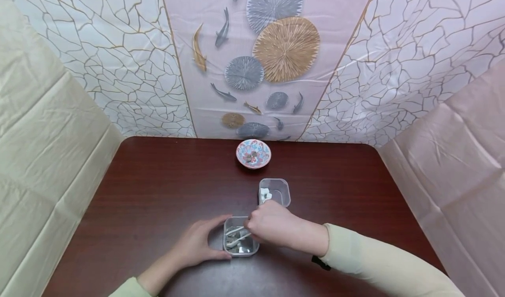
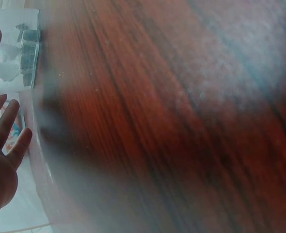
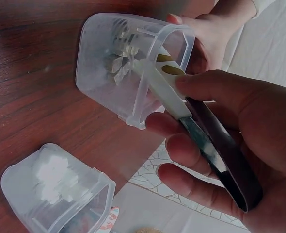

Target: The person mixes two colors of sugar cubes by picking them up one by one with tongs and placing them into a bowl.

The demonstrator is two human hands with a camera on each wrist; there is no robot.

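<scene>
My right hand (image 1: 272,224) grips tongs (image 3: 211,145) with white tips and a metal spring handle. Their tips reach down into a clear plastic container (image 1: 242,254) holding several small greyish pieces (image 3: 119,65). At the left side of this container is my left hand (image 1: 195,244), its thumb and forefinger spread along the front and back corners. In the left wrist view its other fingers (image 2: 6,121) stand apart and fairly straight. Whether any tip presses the container is hard to tell. Just beyond my right hand stands a second clear container (image 1: 282,196) with white chunks (image 3: 55,177) inside.
A patterned bowl (image 1: 262,162) with a few small greyish-brown pieces sits near the back edge of the dark wooden table (image 1: 165,178). A patterned cloth (image 1: 221,108) hangs behind the table, and pale cloth walls (image 1: 47,165) flank it.
</scene>
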